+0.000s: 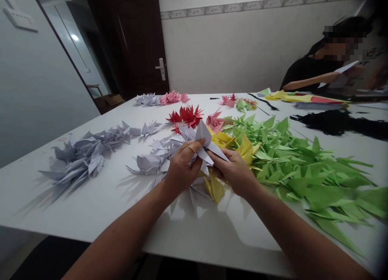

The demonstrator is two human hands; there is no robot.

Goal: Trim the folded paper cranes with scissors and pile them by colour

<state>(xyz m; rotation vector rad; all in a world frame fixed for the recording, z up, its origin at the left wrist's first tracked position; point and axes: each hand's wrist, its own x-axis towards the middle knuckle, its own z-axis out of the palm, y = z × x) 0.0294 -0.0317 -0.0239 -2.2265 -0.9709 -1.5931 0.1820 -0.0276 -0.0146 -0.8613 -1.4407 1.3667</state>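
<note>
Head view, and I've got both hands working together: my left hand (182, 162) pinches a white folded paper piece (202, 132), and my right hand (235, 170) grips it from the other side, so it's held between them above the white table (100, 219). Yellow folded pieces (247, 149) lie just beside my right hand, with a heap of green pieces (315, 175) spreading rightward! Left of my hands, more pale pieces (148, 163); beyond, red ones (189, 116). Across the table, a person in black (303, 71) holds paper.
</note>
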